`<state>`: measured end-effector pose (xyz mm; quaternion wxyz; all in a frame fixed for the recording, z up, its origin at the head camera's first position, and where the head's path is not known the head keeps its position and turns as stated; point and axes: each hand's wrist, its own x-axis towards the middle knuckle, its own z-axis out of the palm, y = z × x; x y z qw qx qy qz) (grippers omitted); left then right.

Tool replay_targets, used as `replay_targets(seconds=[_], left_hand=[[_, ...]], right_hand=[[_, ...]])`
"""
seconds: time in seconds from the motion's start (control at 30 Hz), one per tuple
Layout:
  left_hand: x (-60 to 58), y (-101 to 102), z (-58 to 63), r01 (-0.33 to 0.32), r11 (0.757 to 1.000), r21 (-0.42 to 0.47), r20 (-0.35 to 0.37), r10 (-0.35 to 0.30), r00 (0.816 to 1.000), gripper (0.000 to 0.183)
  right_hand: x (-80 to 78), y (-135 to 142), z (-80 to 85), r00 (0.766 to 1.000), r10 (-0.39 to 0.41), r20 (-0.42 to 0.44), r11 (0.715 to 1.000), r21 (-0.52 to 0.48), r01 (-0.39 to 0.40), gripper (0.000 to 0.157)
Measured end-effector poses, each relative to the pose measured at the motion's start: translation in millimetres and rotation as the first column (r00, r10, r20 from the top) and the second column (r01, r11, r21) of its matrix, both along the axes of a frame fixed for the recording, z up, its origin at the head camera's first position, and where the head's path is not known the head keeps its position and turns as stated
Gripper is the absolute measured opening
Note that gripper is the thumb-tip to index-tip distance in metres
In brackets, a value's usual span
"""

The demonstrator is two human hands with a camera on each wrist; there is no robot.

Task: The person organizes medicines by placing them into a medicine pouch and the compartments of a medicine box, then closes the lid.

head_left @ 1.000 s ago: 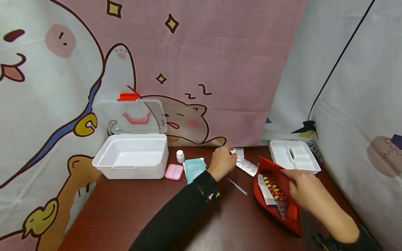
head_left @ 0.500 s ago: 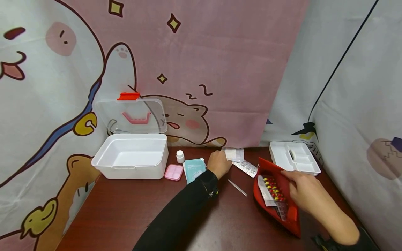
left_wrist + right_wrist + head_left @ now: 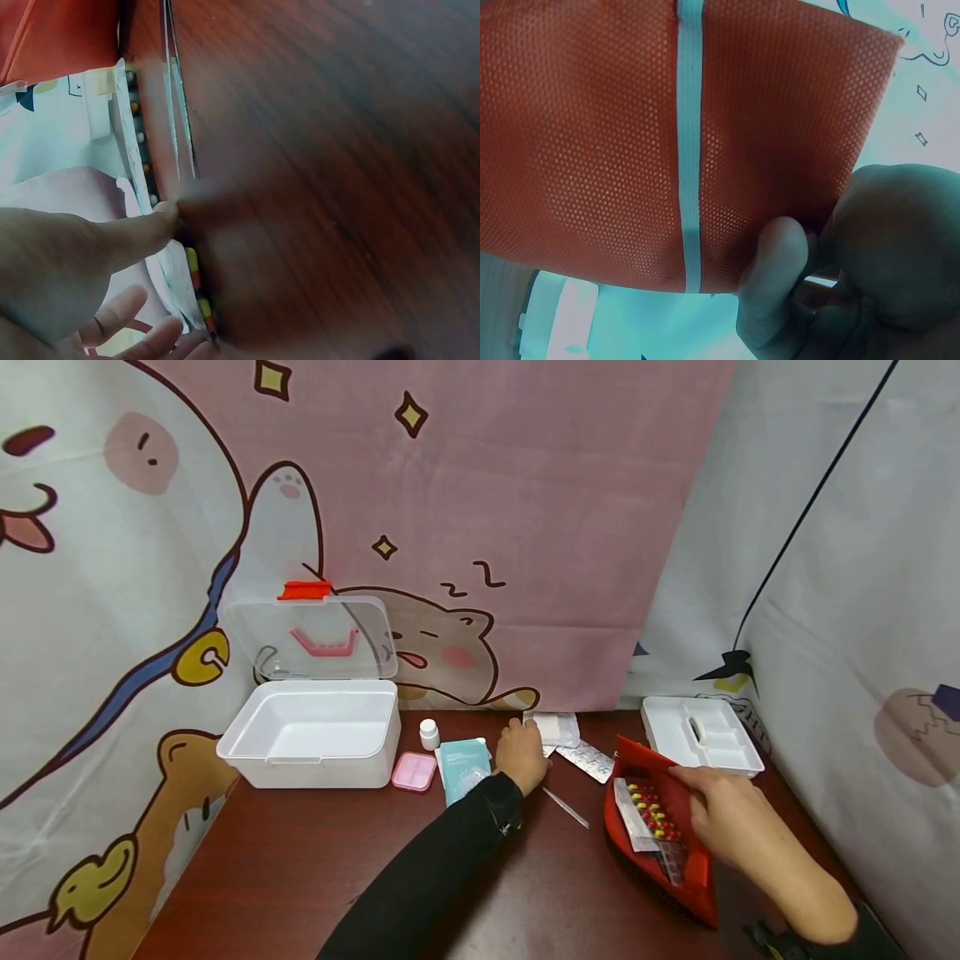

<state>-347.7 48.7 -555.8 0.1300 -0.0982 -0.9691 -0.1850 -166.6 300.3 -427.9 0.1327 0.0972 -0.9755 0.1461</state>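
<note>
Red pouch (image 3: 678, 793): gaping, right hand (image 3: 727, 810) pinching its edge.
Left hand (image 3: 521, 756): left of the pouch, thumb beside a capsule blister pack (image 3: 193, 264); pinching or not, can't tell.
Silver blister strip (image 3: 588, 762): just left of the pouch, long axis slanting towards it; left hand's nearer.

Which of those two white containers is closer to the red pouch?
The shallow divided tray, right beside the red pouch; the other, a deeper undivided box with a raised clear lid, stands far left.
</note>
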Motion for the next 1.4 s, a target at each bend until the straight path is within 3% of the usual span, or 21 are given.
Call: replay_targets(seconds=[0.17, 0.27, 0.4, 0.5, 0.63, 0.67, 0.73, 0.87, 0.9, 1.07, 1.27, 1.4], left_hand=[[-25.4, -1.3, -33.7, 0.051, 0.997, -0.06, -0.035, -0.053, 0.998, 0.054], [-17.2, -5.9, -13.6, 0.103, 0.994, -0.049, 0.008, -0.103, 0.995, 0.047], [11.3, -13.9, 36.1, 0.165, 0.985, -0.052, 0.097, -0.159, 0.982, 0.037], [21.4, -17.5, 53.3, 0.179, 0.981, -0.072, 0.165, -0.166, 0.972, 0.035], [20.9, -20.3, 59.5, 0.185, 0.981, -0.058, 0.258, -0.164, 0.952, 0.035], [11.8, -20.9, 45.8, 0.187, 0.981, -0.055, 0.243, -0.169, 0.955, 0.035], [13.1, -22.4, 48.9, 0.189, 0.981, -0.052, 0.256, -0.17, 0.952, 0.033], [20.6, -25.6, 57.8, 0.189, 0.98, -0.061, 0.232, -0.17, 0.958, 0.024], [30.6, -26.2, 74.0, 0.186, 0.98, -0.065, 0.248, -0.164, 0.955, 0.021], [36.3, -29.3, 81.8, 0.172, 0.983, -0.061, 0.191, -0.158, 0.969, 0.01], [36.1, -34.2, 96.1, 0.172, 0.984, 0.037, 0.186, -0.176, 0.967, 0.013], [37.5, -36.7, 107.0, 0.205, 0.968, 0.145, 0.173, -0.229, 0.958, 0.013]], right_hand=[[-0.1, -0.8, 0.6, 1.0, -0.003, 0.01, 1.0, 0.001, 0.003, 0.04], [0.0, -0.9, 0.8, 1.0, -0.008, 0.022, 1.0, 0.002, 0.008, 0.04], [-0.2, -0.6, 1.0, 1.0, -0.011, 0.028, 1.0, 0.003, 0.011, 0.041], [-0.3, -1.5, 1.9, 1.0, -0.01, 0.028, 1.0, 0.003, 0.01, 0.041], [-0.4, -2.6, 2.7, 0.999, -0.018, 0.038, 1.0, 0.007, 0.018, 0.041], [-0.5, -2.8, 2.6, 0.999, -0.019, 0.04, 1.0, 0.008, 0.019, 0.04], [-0.5, -3.1, 2.3, 0.999, -0.021, 0.043, 1.0, 0.009, 0.021, 0.039], [-0.2, -3.6, 1.5, 0.999, -0.019, 0.032, 1.0, 0.002, 0.019, 0.039], [-0.2, -3.6, 1.3, 0.999, -0.018, 0.027, 1.0, 0.0, 0.018, 0.039], [-0.5, -2.5, -0.1, 1.0, -0.011, 0.009, 1.0, -0.005, 0.011, 0.04], [-0.8, -1.6, -0.7, 1.0, -0.004, -0.001, 1.0, -0.005, 0.004, 0.04], [-0.8, -1.2, -0.9, 1.0, 0.007, -0.018, 1.0, -0.009, -0.007, 0.04]])
